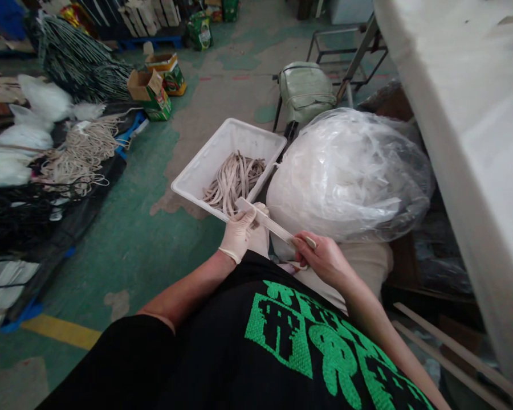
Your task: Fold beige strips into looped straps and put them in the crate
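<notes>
A flat white strip (275, 226) stretches between my two hands, in front of my body. My left hand (238, 232), in a pale thin glove, is closed around its far end. My bare right hand (322, 256) grips the near end, fingers curled. Small pale rounded pieces stick out above and below the right fist; whether they belong to the strip or to another item, I cannot tell. Just beyond my left hand stands a white plastic bin (199, 156) on the floor, with a heap of beige flat straps (235, 179) in it.
A big clear plastic bag of white material (346, 176) bulges right of the bin. Behind it is a stool with a greenish wrapped pad (306, 88). A pale-covered table (465, 125) runs along the right. Cord bundles (83, 151) and cardboard boxes (149, 97) lie left.
</notes>
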Motion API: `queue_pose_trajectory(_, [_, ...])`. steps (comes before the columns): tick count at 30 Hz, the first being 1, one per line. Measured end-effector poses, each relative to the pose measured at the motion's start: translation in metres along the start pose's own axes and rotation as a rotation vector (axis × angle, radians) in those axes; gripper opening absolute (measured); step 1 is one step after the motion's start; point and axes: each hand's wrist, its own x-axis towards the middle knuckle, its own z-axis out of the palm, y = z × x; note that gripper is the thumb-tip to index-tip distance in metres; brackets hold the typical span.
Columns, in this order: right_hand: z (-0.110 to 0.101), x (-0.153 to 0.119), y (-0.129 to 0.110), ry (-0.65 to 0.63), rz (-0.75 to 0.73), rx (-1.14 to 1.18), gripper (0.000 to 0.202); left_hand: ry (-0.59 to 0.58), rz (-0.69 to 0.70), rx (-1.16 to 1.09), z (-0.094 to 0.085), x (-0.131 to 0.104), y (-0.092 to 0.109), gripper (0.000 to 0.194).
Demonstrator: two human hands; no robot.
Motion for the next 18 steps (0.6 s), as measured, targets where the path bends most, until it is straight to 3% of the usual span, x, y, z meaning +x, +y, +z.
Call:
queue_pose_trajectory(3, [-0.011, -0.016, 0.003, 0.084, 0.063, -0.19, 0.039, 0.031, -0.069, 0.003, 0.0, -0.003, -0.001, 0.023])
queue_pose_trajectory(6, [-0.012, -0.022, -0.001, 0.162, 0.092, -0.374, 0.038, -0.006, -0.185, -0.013, 0.002, -0.014, -0.015, 0.024])
queue_pose_trajectory(11, [0.001, -0.013, -0.013, 0.184, -0.014, -0.309, 0.04, -0.117, -0.301, 0.014, 0.013, -0.029, -0.03, 0.032])
queue_pose_trajectory(18, [-0.011, -0.025, 0.008, 0.077, 0.022, -0.118, 0.042, -0.04, -0.072, -0.039, 0.007, -0.012, -0.009, 0.035])
